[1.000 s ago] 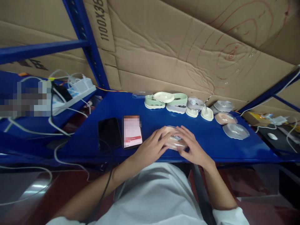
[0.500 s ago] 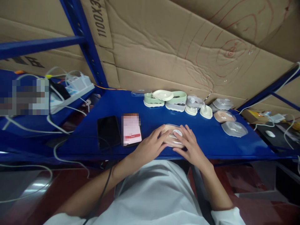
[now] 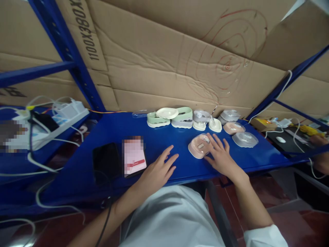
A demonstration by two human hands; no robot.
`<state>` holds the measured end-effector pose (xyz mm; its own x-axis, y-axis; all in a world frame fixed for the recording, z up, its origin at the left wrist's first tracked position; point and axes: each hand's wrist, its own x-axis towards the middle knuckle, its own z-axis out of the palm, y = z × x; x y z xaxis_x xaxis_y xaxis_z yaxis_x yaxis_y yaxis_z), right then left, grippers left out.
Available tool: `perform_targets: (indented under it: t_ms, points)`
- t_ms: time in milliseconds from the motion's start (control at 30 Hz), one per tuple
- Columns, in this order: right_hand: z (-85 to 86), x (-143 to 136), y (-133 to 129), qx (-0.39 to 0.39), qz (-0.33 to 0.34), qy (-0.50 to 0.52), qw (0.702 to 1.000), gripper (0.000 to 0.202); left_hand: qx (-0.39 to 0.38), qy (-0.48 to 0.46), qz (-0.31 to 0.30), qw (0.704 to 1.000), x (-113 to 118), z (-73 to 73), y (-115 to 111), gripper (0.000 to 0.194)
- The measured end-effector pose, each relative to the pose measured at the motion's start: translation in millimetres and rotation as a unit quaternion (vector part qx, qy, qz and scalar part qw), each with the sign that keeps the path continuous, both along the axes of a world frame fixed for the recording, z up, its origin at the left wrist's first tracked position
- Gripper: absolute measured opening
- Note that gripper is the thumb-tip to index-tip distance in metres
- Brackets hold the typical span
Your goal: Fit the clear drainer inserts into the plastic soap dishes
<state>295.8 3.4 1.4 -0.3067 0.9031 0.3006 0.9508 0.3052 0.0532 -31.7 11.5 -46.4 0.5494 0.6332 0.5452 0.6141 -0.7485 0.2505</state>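
On the blue table (image 3: 177, 171) a pink dish under a clear cover (image 3: 197, 146) lies in front of me. My right hand (image 3: 219, 152) is at its right side, fingers spread, the fingertips over its edge. Whether they grip it, I cannot tell. My left hand (image 3: 160, 168) hovers left of the dish with its fingers apart and nothing in them. To its left lie a phone with a lit pink screen (image 3: 134, 156) and a black phone (image 3: 106, 161).
Green and cream pieces (image 3: 158, 120) stand along the back, beside small cream ones (image 3: 215, 125). Clear-covered pieces (image 3: 245, 139) lie at the right. A power strip (image 3: 69, 118) with cables is at the left. Another person's hand (image 3: 320, 151) shows far right.
My left hand has come off the pink dish and moved left. The dish has shifted right and away from me with my right hand at it. The camera view has turned.
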Motion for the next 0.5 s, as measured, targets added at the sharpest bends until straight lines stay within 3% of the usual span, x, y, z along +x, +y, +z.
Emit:
perform_targets:
  t_ms: [133,367,500]
  points:
    - [0.2,-8,-2,-0.046,0.014,0.010,0.999,0.077,0.018,0.013,-0.006,1.000,0,0.3,0,0.036]
    - [-36.0,4,-56,0.069,-0.047,0.066,0.994,0.087,0.022,0.026,-0.014,0.999,0,3.1,0,0.032]
    - [-51.5,21,-88,0.092,-0.014,0.057,0.994,0.090,0.024,0.030,-0.020,0.999,0,5.8,-2,0.030]
